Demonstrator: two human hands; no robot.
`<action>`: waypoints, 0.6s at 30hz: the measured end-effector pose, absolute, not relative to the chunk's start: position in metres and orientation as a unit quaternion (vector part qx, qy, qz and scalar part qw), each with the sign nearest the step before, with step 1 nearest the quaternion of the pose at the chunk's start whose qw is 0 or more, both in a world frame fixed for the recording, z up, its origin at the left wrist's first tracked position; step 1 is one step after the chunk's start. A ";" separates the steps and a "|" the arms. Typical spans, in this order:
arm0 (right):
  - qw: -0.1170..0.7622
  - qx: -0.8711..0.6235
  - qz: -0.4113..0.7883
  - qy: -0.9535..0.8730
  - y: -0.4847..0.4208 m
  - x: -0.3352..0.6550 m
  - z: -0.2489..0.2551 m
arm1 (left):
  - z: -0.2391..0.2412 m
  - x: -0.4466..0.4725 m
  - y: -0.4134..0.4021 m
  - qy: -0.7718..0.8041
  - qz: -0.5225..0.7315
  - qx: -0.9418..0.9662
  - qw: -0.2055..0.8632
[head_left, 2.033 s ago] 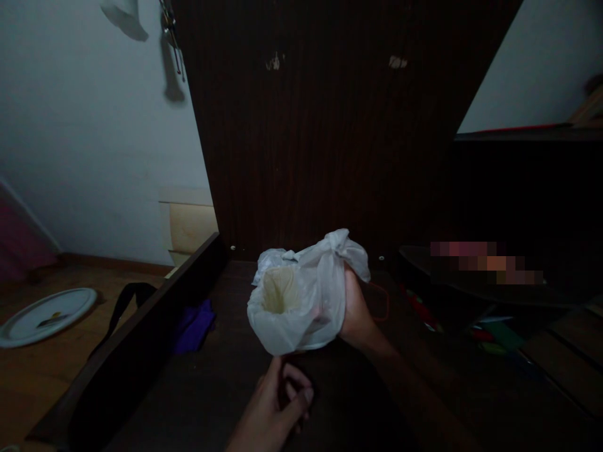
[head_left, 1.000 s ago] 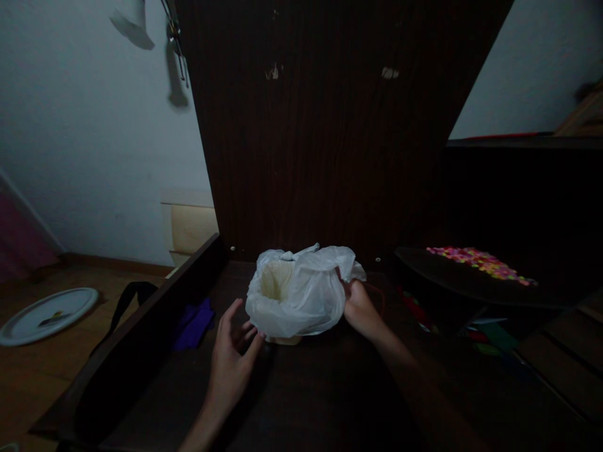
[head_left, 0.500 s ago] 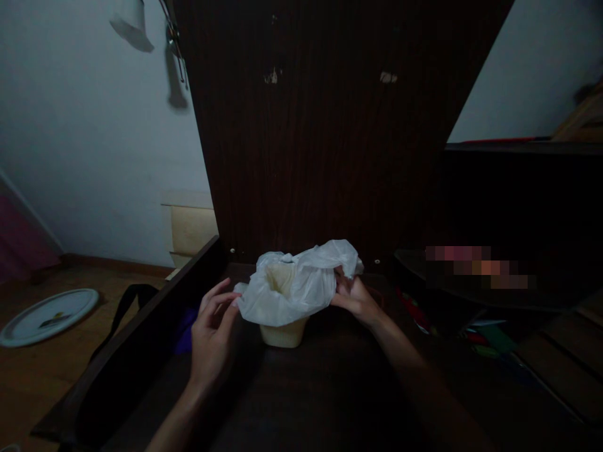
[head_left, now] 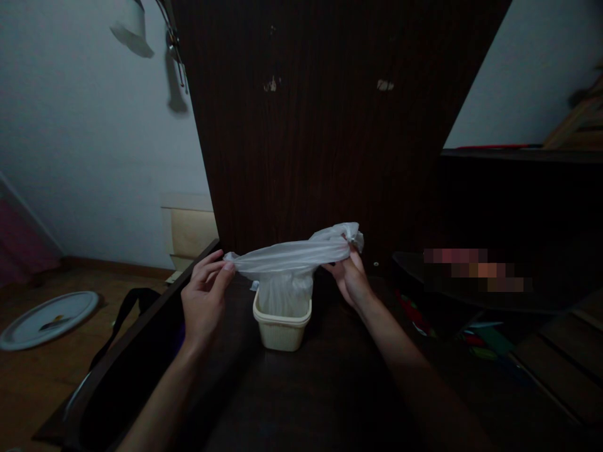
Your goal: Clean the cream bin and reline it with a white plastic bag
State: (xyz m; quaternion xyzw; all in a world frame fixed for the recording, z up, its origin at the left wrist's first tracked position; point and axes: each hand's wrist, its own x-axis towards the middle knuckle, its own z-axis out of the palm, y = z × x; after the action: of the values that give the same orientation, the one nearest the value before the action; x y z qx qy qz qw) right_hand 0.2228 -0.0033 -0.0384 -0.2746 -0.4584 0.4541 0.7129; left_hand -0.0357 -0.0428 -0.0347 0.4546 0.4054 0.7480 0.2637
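Observation:
A small cream plastic bin [head_left: 282, 329] stands on a dark wooden desk [head_left: 330, 389]. A thin white plastic bag [head_left: 287, 267] hangs into it, its top edge pulled taut above the rim. My left hand [head_left: 202, 298] pinches the bag's left end. On the right end, where the plastic is bunched, my right hand [head_left: 351, 279] is closed. Both hands hover just above the bin, one on each side.
A tall dark wood panel [head_left: 320, 125] rises behind the desk. A raised dark edge [head_left: 141, 339] borders the desk on the left, with a black strap [head_left: 125, 304] over it. A white plate [head_left: 44, 317] lies on the floor at left. Coloured items [head_left: 475, 336] sit low at right.
The bag covered the bin's outside and my right hand held both up. The bin now stands on the desk, and both hands have lifted and stretched the bag's top above it.

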 end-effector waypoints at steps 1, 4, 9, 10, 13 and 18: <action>0.716 -0.265 0.465 -0.448 -0.003 0.224 -0.039 | -0.034 -0.036 -0.041 0.395 0.751 0.436 0.300; 0.715 -0.230 0.496 -0.436 -0.002 0.228 -0.040 | -0.032 -0.036 -0.036 0.360 0.752 0.385 0.395; 0.725 -0.180 0.531 -0.400 0.002 0.236 -0.039 | -0.025 -0.034 -0.031 0.311 0.758 0.362 0.445; 0.735 -0.174 0.532 -0.384 0.003 0.238 -0.037 | -0.023 -0.033 -0.030 0.302 0.763 0.365 0.440; 0.755 -0.163 0.533 -0.347 0.007 0.241 -0.033 | -0.019 -0.032 -0.027 0.274 0.785 0.371 0.414; 0.741 -0.177 0.555 -0.333 0.011 0.243 -0.033 | -0.017 -0.036 -0.016 0.305 0.769 0.333 0.453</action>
State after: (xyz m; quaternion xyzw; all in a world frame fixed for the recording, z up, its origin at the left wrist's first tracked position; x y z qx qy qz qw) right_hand 0.2428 0.0113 -0.0332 -0.1769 -0.3326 0.5554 0.7413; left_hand -0.0359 -0.0156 -0.0174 0.3329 0.3054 0.7688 0.4526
